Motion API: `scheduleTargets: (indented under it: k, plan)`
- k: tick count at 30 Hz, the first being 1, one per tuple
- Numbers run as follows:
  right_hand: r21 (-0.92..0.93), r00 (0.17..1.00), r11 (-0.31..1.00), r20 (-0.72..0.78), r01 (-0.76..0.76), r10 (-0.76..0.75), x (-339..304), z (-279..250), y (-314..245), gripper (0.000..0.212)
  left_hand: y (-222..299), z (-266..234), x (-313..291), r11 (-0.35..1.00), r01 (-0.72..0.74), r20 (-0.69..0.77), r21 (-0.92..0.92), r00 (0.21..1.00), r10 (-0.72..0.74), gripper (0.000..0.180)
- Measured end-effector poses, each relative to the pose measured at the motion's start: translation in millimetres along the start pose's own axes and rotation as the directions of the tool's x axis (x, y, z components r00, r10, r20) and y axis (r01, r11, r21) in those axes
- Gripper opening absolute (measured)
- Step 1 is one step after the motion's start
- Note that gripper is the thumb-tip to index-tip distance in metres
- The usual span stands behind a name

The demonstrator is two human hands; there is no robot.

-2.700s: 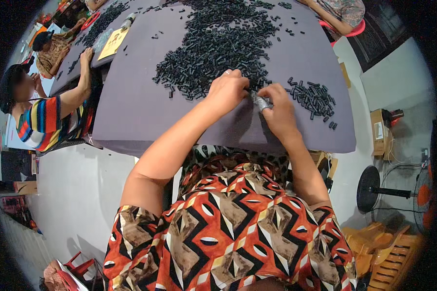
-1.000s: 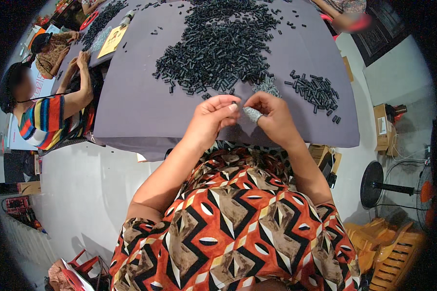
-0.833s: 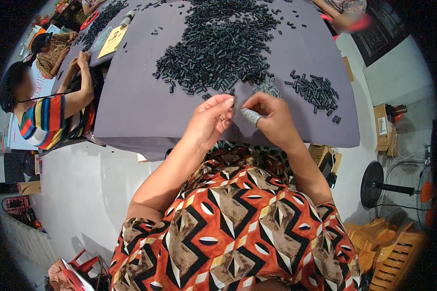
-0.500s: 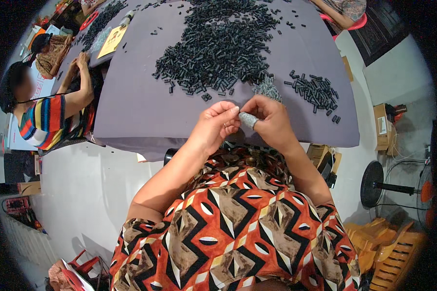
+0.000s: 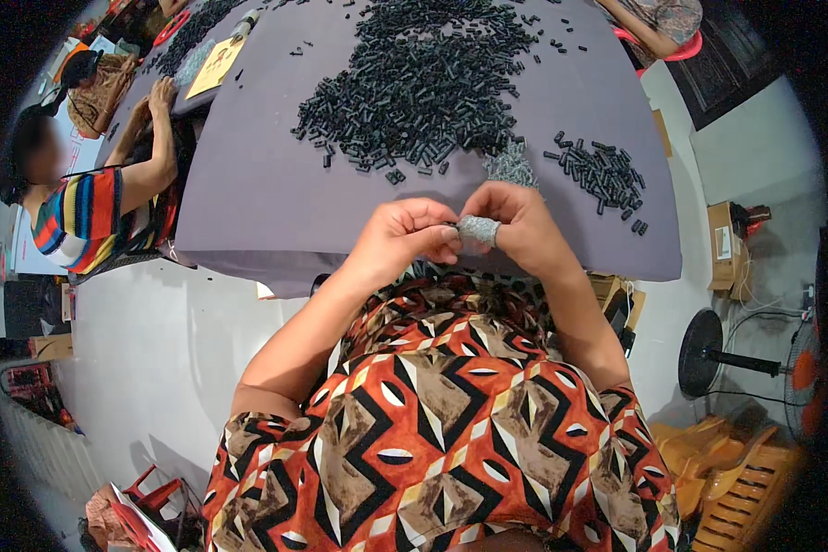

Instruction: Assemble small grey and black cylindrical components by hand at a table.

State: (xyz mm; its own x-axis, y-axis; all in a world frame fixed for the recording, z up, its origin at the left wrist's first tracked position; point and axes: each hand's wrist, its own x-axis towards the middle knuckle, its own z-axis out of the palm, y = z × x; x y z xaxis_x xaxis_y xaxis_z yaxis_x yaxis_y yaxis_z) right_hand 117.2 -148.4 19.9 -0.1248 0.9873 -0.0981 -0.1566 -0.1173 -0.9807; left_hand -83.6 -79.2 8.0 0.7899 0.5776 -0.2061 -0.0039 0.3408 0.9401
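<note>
Over the table's near edge, my left hand (image 5: pixel 397 241) and my right hand (image 5: pixel 523 228) meet at the fingertips. My left thumb and forefinger pinch a small dark piece, of which only a bit shows between the fingers. A grey, rough-looking wrap (image 5: pixel 478 230) covers my right thumb, which presses toward that piece. The right fingers are curled closed, and what they grip, if anything, is hidden. Just beyond my right hand lies a small heap of silvery-grey bits (image 5: pixel 511 166). To its right is a smaller pile of short black cylinders (image 5: pixel 600 173).
A large heap of black cylinders (image 5: pixel 414 101) covers the table's middle on a grey-purple cloth (image 5: pixel 248 184). At the left, a person in a striped top (image 5: pixel 87 221) works by a yellow card (image 5: pixel 213 69). A fan (image 5: pixel 704 351) and orange plastic chairs (image 5: pixel 745 488) stand at right.
My right thumb has swung from slanting down to lying level, pointing at the left fingertips. A dark piece now shows between the hands. The view has shifted slightly.
</note>
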Motion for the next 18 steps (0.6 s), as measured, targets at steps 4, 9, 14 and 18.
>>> scheduleTargets:
  k: [4,9,14,18]
  plan:
    - [-0.044,0.991,0.993,-0.078,0.109,-0.112,-1.3,1.2,-5.2,0.010,-7.9,4.9,2.1,0.998,-0.057,-0.074,-0.038,0.996,0.054,0.015]
    - [-0.214,0.992,0.973,-0.073,0.084,-0.102,-2.4,4.4,-3.2,0.009,-11.3,7.4,4.2,0.992,-0.091,-0.109,-0.084,0.991,0.082,0.015]
    - [-0.362,0.982,0.928,-0.120,0.091,-0.144,-3.8,7.5,-1.2,0.011,-16.6,10.4,2.7,0.997,-0.052,-0.073,-0.052,0.996,0.048,0.016]
    - [-0.446,0.962,0.878,-0.117,0.171,-0.247,-5.1,8.0,-2.0,0.014,-19.0,8.6,2.6,0.997,-0.065,-0.037,-0.051,0.997,0.063,0.018]
